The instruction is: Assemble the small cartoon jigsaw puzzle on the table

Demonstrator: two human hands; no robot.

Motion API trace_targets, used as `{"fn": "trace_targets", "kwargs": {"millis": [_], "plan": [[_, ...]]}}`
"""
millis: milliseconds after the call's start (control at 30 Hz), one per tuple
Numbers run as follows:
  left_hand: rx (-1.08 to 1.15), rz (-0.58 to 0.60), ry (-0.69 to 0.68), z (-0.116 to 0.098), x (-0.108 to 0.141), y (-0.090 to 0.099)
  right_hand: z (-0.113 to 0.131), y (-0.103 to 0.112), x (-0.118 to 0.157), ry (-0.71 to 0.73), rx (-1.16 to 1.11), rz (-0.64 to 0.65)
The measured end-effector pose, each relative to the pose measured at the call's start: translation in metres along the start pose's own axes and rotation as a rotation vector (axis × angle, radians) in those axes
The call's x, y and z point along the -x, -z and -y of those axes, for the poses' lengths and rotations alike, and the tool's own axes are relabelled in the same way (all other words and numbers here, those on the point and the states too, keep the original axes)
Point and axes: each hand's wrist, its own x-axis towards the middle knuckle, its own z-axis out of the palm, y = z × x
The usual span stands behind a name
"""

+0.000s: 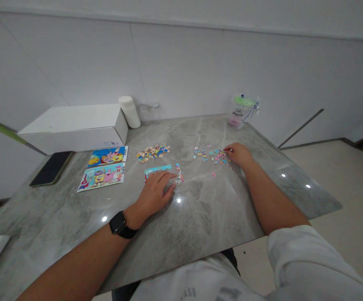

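Observation:
My left hand (158, 190) rests over a partly joined puzzle (159, 169), covering its lower left part. Its fingers are spread, and nothing shows in them. To the right, my right hand (238, 154) reaches to the edge of a scattered group of pink and blue puzzle pieces (218, 156). Its thumb and fingers are pressed together at the pieces; what they hold, if anything, is too small to name. One pink piece (213, 174) lies apart, nearer to me. A second pile of pieces (153, 153) sits behind the joined puzzle.
Two cartoon picture cards (107, 156) (101, 177) lie at the left, beside a dark phone (51, 168). Behind them stand a white box (71, 125), a white bottle (130, 112) and two glasses (149, 113). A plastic-wrapped cup (240, 112) stands at the back right.

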Motion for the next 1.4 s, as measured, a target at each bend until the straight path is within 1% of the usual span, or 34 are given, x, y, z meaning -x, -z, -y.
{"fn": "trace_targets", "kwargs": {"millis": [67,267,333,567,833,967,1100,1167,1267,1333,1400], "plan": [[-0.001,-0.001,-0.004,0.0,0.0,0.0,-0.002,-0.002,0.0,0.001,0.032,0.031],[0.0,0.003,0.003,-0.002,-0.001,0.001,-0.008,0.001,0.001,-0.028,0.064,-0.005],[0.002,0.002,-0.001,-0.002,-0.001,0.001,-0.007,0.003,0.001,-0.023,0.065,0.005],[0.011,0.004,0.009,-0.002,-0.001,0.002,-0.004,0.007,0.002,0.03,0.028,0.08],[0.014,0.007,0.017,0.0,-0.001,0.001,-0.004,0.01,0.002,-0.011,-0.016,0.134],[0.021,0.009,0.016,-0.001,-0.002,0.001,-0.001,0.016,0.002,-0.04,-0.061,0.147],[0.019,0.006,0.031,0.001,-0.003,0.004,0.004,0.023,0.003,-0.027,-0.144,0.14],[0.036,-0.027,0.068,0.004,-0.005,0.007,0.01,0.024,0.002,-0.014,-0.235,0.117],[0.158,-0.134,0.16,0.012,-0.01,0.015,0.029,0.021,0.001,0.032,-0.42,0.089],[0.302,-0.25,0.285,0.018,-0.015,0.025,0.049,0.018,0.0,0.087,-0.52,0.088],[0.471,-0.344,0.431,0.026,-0.021,0.037,0.073,0.016,-0.002,0.159,-0.577,0.12]]}}
